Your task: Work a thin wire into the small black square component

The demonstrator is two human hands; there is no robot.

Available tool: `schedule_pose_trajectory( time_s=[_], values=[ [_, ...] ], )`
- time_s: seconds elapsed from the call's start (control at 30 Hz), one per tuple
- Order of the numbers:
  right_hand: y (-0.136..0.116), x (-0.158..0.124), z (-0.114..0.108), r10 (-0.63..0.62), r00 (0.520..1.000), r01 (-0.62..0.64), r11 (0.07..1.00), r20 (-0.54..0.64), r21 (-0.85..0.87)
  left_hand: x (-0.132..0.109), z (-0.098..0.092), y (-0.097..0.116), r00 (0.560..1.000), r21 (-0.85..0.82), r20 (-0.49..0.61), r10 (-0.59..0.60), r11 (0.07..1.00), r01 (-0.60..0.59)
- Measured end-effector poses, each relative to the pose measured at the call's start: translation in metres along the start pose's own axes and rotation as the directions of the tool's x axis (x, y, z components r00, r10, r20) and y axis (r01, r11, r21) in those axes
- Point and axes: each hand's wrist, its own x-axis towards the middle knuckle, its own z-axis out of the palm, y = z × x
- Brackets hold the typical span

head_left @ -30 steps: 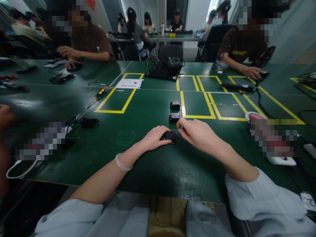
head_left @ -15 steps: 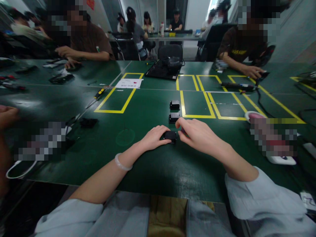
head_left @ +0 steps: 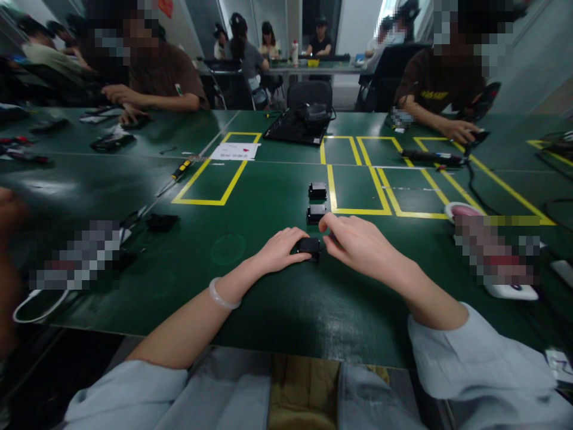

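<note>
My left hand (head_left: pixel 285 247) is closed on a small black box-shaped part (head_left: pixel 310 246), thumb on its near side and fingers round its far left side. The part rests on the green table. Just right of it is my right hand (head_left: pixel 353 240), its fingers curled in towards the thumb and a small gap between it and the part. Whatever those fingers may hold is hidden. Beyond my hands stand two similar black box-shaped parts, a nearer one (head_left: pixel 316 213) close to my right fingertips and a farther one (head_left: pixel 317 190) behind it.
Yellow tape outlines mark the green table (head_left: pixel 268 310). A screwdriver (head_left: pixel 181 169) and a white paper sheet (head_left: pixel 235 151) lie left of centre. At the back is a flat black panel (head_left: pixel 293 128). A white-edged device (head_left: pixel 510 291) lies to the right. Co-workers sit opposite.
</note>
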Motion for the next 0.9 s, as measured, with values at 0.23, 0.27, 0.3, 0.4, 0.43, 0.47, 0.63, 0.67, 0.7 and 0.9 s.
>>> schedule_pose_trajectory(
  time_s=[0.23,0.27,0.3,0.4,0.43,0.47,0.63,0.67,0.7,0.9],
  values=[
    [-0.0002,0.0023,0.0013,0.025,1.000,-0.024,0.999,0.011,-0.022,0.0003,0.0011,-0.0003,1.000,-0.002,0.009,-0.005,1.000,0.005],
    [0.0002,0.0026,0.0018,0.031,0.999,-0.030,0.999,0.017,-0.032,0.0003,0.0008,-0.0001,1.000,-0.004,0.008,-0.005,1.000,0.005],
    [0.0007,0.0028,0.0024,0.033,0.999,-0.032,0.999,0.020,-0.040,0.0003,0.0004,0.0000,1.000,-0.006,0.005,-0.005,1.000,0.005],
    [0.0020,0.0026,0.0036,0.022,1.000,-0.022,0.999,0.008,-0.044,0.0001,-0.0003,0.0004,1.000,-0.011,0.001,-0.001,1.000,0.001],
    [0.0022,0.0022,0.0036,0.014,1.000,-0.014,0.999,0.002,-0.039,0.0000,-0.0002,0.0003,1.000,-0.013,0.003,0.000,1.000,0.000],
    [0.0022,0.0019,0.0035,0.007,1.000,-0.007,0.999,-0.003,-0.032,0.0000,0.0001,0.0001,1.000,-0.015,0.002,-0.002,1.000,0.002],
    [0.0001,0.0012,0.0016,0.008,1.000,-0.008,1.000,-0.015,0.005,0.0001,0.0016,-0.0007,1.000,-0.020,-0.005,-0.004,1.000,0.004],
    [-0.0002,0.0015,0.0013,0.013,1.000,-0.013,1.000,-0.012,0.007,0.0001,0.0014,-0.0006,1.000,-0.019,-0.003,-0.004,1.000,0.004],
    [-0.0002,0.0018,0.0011,0.019,1.000,-0.019,1.000,-0.007,0.005,0.0001,0.0011,-0.0003,1.000,-0.018,-0.001,-0.005,1.000,0.005],
    [0.0026,0.0036,0.0030,0.035,0.999,-0.034,0.999,0.018,-0.033,-0.0002,-0.0003,0.0007,1.000,-0.009,0.004,-0.006,1.000,0.006]
  ],
)
